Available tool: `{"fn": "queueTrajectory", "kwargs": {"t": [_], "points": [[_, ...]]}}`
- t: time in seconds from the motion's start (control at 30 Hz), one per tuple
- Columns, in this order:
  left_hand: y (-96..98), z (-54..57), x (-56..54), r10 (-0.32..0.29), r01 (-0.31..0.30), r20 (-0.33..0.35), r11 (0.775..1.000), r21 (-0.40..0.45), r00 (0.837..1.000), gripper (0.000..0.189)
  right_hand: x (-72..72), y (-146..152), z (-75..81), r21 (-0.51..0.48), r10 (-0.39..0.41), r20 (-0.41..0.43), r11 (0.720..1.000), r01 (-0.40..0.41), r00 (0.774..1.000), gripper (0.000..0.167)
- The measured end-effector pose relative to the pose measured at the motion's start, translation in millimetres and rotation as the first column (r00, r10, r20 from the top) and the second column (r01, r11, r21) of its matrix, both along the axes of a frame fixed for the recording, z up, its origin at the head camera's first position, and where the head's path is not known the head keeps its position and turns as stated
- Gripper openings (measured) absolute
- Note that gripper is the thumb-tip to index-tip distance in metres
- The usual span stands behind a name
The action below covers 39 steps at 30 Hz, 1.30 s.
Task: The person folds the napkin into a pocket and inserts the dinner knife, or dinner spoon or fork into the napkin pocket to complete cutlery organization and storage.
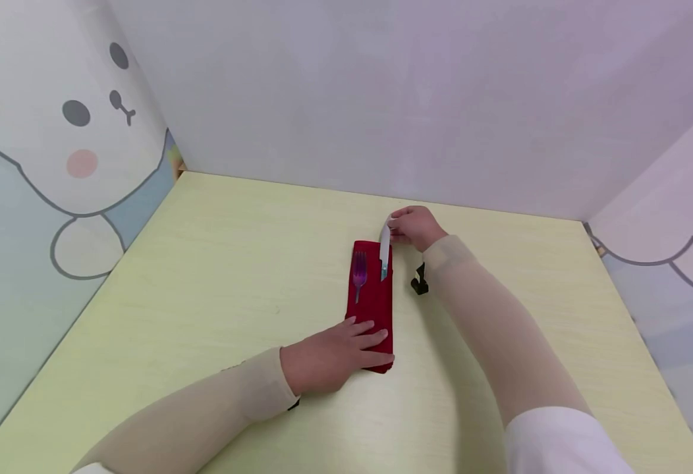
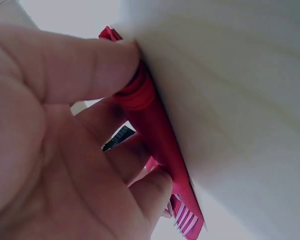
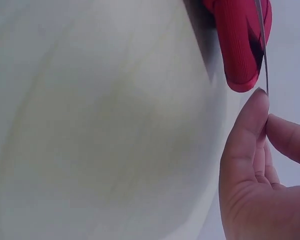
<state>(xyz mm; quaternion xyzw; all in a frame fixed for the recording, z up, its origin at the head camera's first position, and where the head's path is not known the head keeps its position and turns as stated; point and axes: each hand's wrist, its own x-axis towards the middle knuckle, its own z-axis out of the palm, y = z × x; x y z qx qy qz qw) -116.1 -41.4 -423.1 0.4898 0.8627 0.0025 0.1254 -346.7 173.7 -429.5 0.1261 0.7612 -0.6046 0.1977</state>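
A folded red cloth napkin [image 1: 372,309] lies lengthwise on the table. My left hand [image 1: 337,355] rests across its near end with the fingers spread; the left wrist view has the thumb and fingers along the napkin's edge [image 2: 157,125]. On the cloth is a metal fork [image 1: 360,270], tines pointing away from me, its handle running down toward the near part. At the far right corner, my right hand [image 1: 416,227] pinches the far end of a table knife [image 1: 385,247] between thumb and fingers. The knife's near end overlaps the napkin, and its thin edge [image 3: 265,60] shows in the right wrist view.
The pale wooden table [image 1: 234,263] reaches back to a plain light wall [image 1: 346,99]. Side panels with cartoon drawings [image 1: 80,164] stand left and right. A small black wrist device [image 1: 420,283] hangs beneath the right wrist.
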Motion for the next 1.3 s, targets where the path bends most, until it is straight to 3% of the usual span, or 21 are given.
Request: {"fn": "queueTrajectory", "kwargs": {"t": [0.17,0.47,0.63,0.87,1.3], "points": [[-0.5,2.1,3.3,0.016,-0.016,0.029,1.0,0.003,0.999,0.066,8.6,-1.0,4.3,0.027,0.005,0.005,1.0,-0.005,1.0,0.031],[-1.3,3.2,4.6,0.003,-0.003,-0.012,1.0,0.019,1.0,0.063,18.6,-1.6,3.9,0.023,0.015,-0.045,1.0,-0.014,0.999,0.029],[-0.6,2.0,3.7,0.023,-0.021,-0.04,0.999,0.035,0.999,0.063,27.5,-9.2,6.7,0.038,0.062,-0.037,0.997,-0.06,0.997,0.032],[2.8,-1.1,4.2,0.023,-0.021,-0.101,1.0,0.02,0.995,0.065,41.6,-7.9,6.3,0.07,0.051,-0.007,0.996,-0.051,0.999,0.029],[7.2,2.5,3.6,0.044,-0.043,-0.1,0.999,0.014,0.994,0.064,58.7,-5.8,-3.4,0.045,0.068,0.025,0.997,-0.069,0.997,0.027]]}}
